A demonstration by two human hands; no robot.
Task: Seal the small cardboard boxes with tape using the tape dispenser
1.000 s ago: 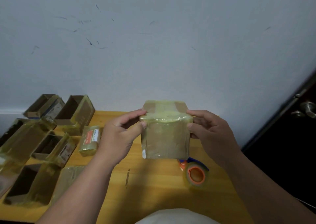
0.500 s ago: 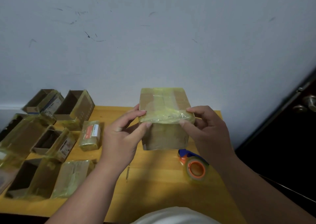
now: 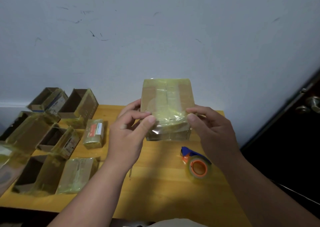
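Left hand [image 3: 128, 133] gripped the near-left edge of a small brown cardboard box wrapped in yellowish clear tape [image 3: 167, 105], thumb on the near face, fingers curled round the left side. Right hand [image 3: 213, 129] gripped the near-right corner the same way, thumb pressed on the tape at the edge. Box was held between both hands over the far-middle part of the yellow wooden bench [image 3: 164, 188], top face tilted toward the camera; whether its bottom edge touched the bench, can't tell. A tape strip ran down the middle of the top face over the flap seam and wrinkled shiny tape folded over the near edge. Blue and orange tape dispenser with a clear tape roll [image 3: 196, 164] lay on the bench near the box, just under the right wrist, in nobody's grip. Left part of the bench: small taped box with a red-and-white label [image 3: 94, 134], a flat taped box [image 3: 78, 176] nearer the camera, and several open brown cardboard boxes [image 3: 76, 105] with tape on their flaps. Scuffed pale wall [image 3: 155, 36] behind. Dark door with a metal knob [image 3: 313, 104] at far right.
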